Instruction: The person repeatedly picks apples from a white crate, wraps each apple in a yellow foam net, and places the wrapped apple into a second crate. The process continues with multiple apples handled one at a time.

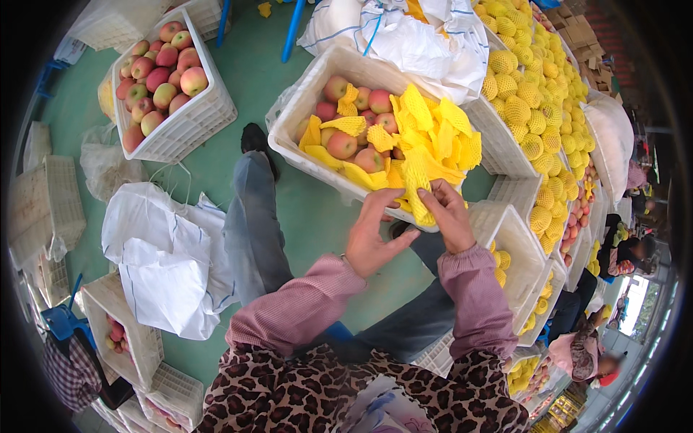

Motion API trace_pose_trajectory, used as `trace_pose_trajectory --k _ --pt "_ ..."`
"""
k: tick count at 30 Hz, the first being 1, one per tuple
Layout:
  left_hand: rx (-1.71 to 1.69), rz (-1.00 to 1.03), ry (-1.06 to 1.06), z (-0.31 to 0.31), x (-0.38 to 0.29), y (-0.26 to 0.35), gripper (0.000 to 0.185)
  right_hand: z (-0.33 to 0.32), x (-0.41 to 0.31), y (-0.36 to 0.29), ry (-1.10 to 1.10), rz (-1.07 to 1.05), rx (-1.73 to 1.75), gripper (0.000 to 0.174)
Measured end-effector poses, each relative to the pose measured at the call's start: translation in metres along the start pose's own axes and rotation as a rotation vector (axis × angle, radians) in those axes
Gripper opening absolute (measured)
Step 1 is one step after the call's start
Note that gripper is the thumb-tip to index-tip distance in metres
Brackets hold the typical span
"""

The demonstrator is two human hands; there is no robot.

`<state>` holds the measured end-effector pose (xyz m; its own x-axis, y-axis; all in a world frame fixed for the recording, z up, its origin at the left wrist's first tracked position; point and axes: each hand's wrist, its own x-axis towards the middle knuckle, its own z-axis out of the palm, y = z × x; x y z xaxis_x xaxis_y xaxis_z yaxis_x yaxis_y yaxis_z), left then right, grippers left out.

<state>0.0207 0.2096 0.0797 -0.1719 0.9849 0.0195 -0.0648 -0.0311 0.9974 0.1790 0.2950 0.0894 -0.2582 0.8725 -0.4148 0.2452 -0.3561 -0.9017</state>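
Note:
In my right hand [450, 216] is a flattened yellow foam net sleeve [417, 187], pinched between thumb and fingers. My left hand [377, 233] is just to the left of it, thumb and fingers apart, with nothing visible in it. Beyond both hands stands a white plastic crate [287, 142]. Red and yellow apples [342, 145] lie inside, partly covered by a heap of loose yellow foam net sleeves [433, 130]. The near right corner of the crate is partly hidden by the sleeve and my right hand.
A crate of bare apples [162, 70] stands on the green floor at upper left, above a white woven sack [162, 254]. Another woven sack [417, 43] touches the crate's far side. Net-wrapped fruit [525, 103] fills crates along the right. Several people [582, 352] sit farther off.

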Motion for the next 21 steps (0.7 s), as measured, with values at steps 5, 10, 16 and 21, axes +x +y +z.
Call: trace_pose_trajectory --k 5,10,16,21 --pt "-0.407 -0.198 -0.032 0.018 -0.027 -0.005 0.043 0.019 -0.057 0.003 0.07 0.012 0.347 0.015" --pt "-0.584 -0.274 -0.084 0.002 -0.045 -0.019 0.04 0.029 -0.08 0.022 0.015 0.061 0.501 0.021" --pt "0.275 -0.185 -0.041 -0.007 -0.046 -0.016 0.027 0.051 -0.111 0.021 0.249 -0.443 -0.385 0.021" --pt "-0.154 -0.337 0.006 -0.018 -0.04 -0.063 0.023 0.101 -0.13 -0.012 -0.047 -0.803 -0.672 0.036"
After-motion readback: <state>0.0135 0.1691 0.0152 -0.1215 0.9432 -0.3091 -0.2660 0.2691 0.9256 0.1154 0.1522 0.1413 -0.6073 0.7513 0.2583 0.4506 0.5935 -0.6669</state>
